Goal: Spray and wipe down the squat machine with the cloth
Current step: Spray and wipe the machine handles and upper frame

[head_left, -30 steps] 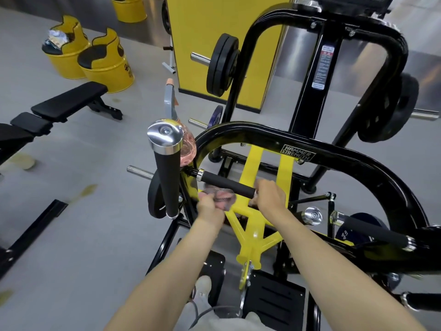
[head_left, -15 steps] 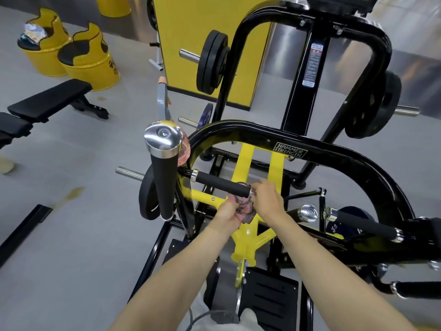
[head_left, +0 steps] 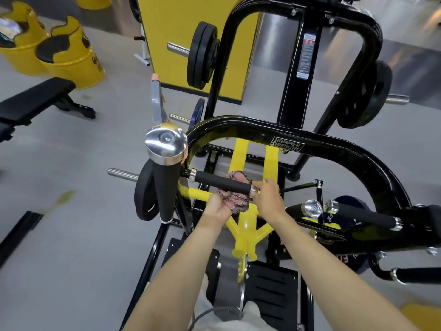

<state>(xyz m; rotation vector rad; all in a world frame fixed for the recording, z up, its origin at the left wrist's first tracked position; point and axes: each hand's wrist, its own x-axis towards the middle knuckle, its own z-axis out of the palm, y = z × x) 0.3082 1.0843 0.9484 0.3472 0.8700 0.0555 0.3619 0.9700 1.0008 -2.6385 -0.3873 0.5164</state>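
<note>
The black and yellow squat machine point(head_left: 338, 151) fills the view. A pink and black patterned cloth point(head_left: 236, 201) is wrapped round the right end of a horizontal black foam handle point(head_left: 214, 181). My left hand point(head_left: 216, 212) grips the cloth from below the handle. My right hand point(head_left: 268, 201) pinches the handle's chrome end cap. A spray bottle with a grey trigger point(head_left: 156, 101) hangs on the frame behind an upright chrome-capped handle point(head_left: 167, 168); its pink body is mostly hidden.
Black weight plates point(head_left: 201, 56) sit on the machine's pegs left and right. Another foam handle point(head_left: 362, 215) juts out at the right. A black footplate point(head_left: 272, 290) lies below. On the grey floor to the left are a black bench point(head_left: 35, 99) and yellow barrels point(head_left: 69, 56).
My left hand has slid the cloth rightward along the foam handle, from its middle to the end by my right hand. My right hand has stayed at the end cap.
</note>
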